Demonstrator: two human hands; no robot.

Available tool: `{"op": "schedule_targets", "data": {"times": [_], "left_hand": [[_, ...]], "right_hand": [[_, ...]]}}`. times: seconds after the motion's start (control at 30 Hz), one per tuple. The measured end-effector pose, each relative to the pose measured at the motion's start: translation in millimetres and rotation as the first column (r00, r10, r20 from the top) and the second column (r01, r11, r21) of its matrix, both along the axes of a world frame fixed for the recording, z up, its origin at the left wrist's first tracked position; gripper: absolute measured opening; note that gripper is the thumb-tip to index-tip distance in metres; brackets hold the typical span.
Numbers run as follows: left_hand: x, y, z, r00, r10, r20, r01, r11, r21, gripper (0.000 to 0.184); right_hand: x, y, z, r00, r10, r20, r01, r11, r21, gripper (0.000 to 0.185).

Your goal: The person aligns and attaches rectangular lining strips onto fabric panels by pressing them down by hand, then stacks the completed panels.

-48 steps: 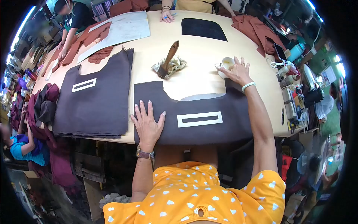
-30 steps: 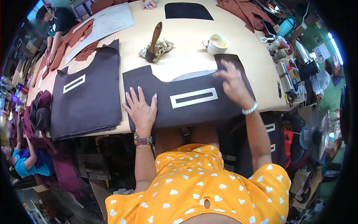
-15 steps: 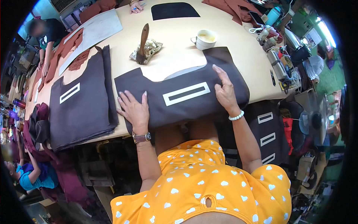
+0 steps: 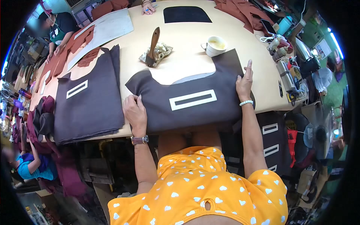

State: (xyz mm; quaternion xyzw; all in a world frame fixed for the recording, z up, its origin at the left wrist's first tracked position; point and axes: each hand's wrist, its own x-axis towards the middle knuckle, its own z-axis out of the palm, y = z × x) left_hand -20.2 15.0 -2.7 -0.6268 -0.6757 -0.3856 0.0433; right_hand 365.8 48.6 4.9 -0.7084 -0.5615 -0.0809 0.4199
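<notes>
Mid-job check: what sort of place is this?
Probably a workshop making leather or fabric goods; I can't tell which material. Stacked dark pieces and reddish-brown pieces lie on the large table, with a brush beyond the held dark piece.

orange short-sleeved top point(image 4: 197, 189), white hearts point(image 4: 222, 188), keyhole point(image 4: 207, 205) | left-wrist brown-strapped watch point(image 4: 140, 140) | right-wrist pale-beaded bracelet point(image 4: 246, 102)

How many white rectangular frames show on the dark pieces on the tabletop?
2: one white frame on the dark piece in the middle, another white frame on the dark stack to its left. More may be hidden inside the stack.
</notes>
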Motion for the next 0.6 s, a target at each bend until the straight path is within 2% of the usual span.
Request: {"op": "schedule_targets", "data": {"times": [0.1, 0.17, 0.27, 0.37, 0.4, 0.5, 0.53, 0.57, 0.6], "left_hand": [[3, 9, 13, 1.000, 0.012, 0.004, -0.012, 0.998, 0.067, 0.013], [6, 15, 17, 0.999, 0.016, -0.031, -0.013, 0.993, 0.115, 0.013], [6, 20, 8, 0.998, 0.017, -0.059, -0.016, 1.000, 0.011, 0.013], [6, 17, 4, 0.984, 0.020, -0.180, -0.024, 0.999, -0.023, 0.013], [6, 16, 2, 0.984, 0.027, -0.178, -0.033, 0.999, -0.033, 0.014], [7, 17, 0, 0.983, 0.040, -0.179, -0.048, 0.998, -0.041, 0.014], [7, 17, 1, 0.982, 0.039, -0.183, -0.046, 0.998, -0.035, 0.014], [8, 17, 2, 0.982, 0.037, -0.187, -0.043, 0.999, -0.029, 0.014], [8, 17, 2, 0.982, 0.037, -0.184, -0.045, 0.998, -0.038, 0.014]], "right_hand": [[4, 8, 9, 1.000, 0.020, -0.006, -0.020, 0.994, 0.105, 0.086], [4, 15, 14, 0.999, 0.032, -0.009, -0.030, 0.994, 0.107, 0.086], [7, 24, 8, 0.996, 0.072, -0.047, -0.070, 0.996, 0.048, 0.086], [2, 23, 5, 1.000, -0.004, -0.005, 0.004, 0.998, 0.059, 0.086], [2, 23, 6, 1.000, 0.010, 0.015, -0.013, 0.981, 0.191, 0.082], [-25, -3, 34, 0.999, 0.030, 0.034, -0.038, 0.968, 0.248, 0.071], [-35, -15, 37, 0.995, 0.102, 0.007, -0.101, 0.971, 0.218, 0.056], [-49, -29, 43, 0.961, 0.230, -0.151, -0.224, 0.973, 0.058, 0.048], [-63, -38, 38, 0.872, 0.405, -0.275, -0.380, 0.914, 0.141, 0.048]]}}
